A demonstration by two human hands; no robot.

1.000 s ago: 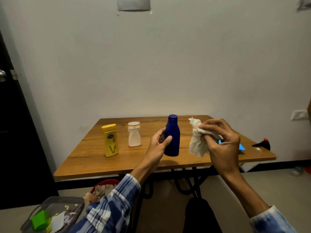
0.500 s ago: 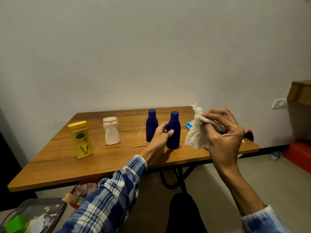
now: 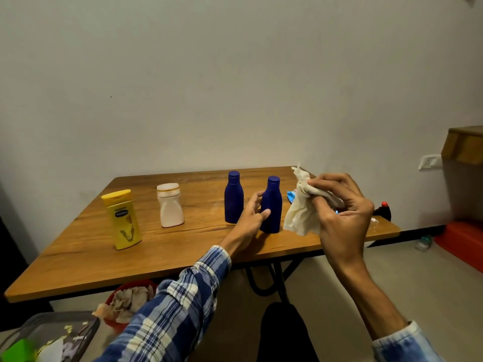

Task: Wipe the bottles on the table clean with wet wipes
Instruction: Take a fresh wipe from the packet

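Observation:
Several bottles stand upright on the wooden table (image 3: 183, 246): a yellow bottle (image 3: 122, 219) at the left, a white bottle (image 3: 170, 205), then two dark blue bottles. My left hand (image 3: 251, 218) grips the nearer blue bottle (image 3: 272, 205), thumb on its front and fingers behind it; the bottle's base rests on the table. The other blue bottle (image 3: 233, 197) stands just left of my hand. My right hand (image 3: 342, 205) holds a crumpled white wet wipe (image 3: 300, 210) in the air, close to the right of the held bottle.
A blue wipe packet (image 3: 291, 196) lies behind the wipe. A black object with a red tip (image 3: 383, 212) sits at the table's right edge. Below the table's front edge are a red bin of used wipes (image 3: 128, 300) and a grey tray (image 3: 52, 338). An orange box (image 3: 462, 241) is on the floor at the right.
The view has shifted right and closer, bringing the second blue bottle into sight. The gripped blue bottle has come down onto the table. My right hand still holds the wipe beside it.

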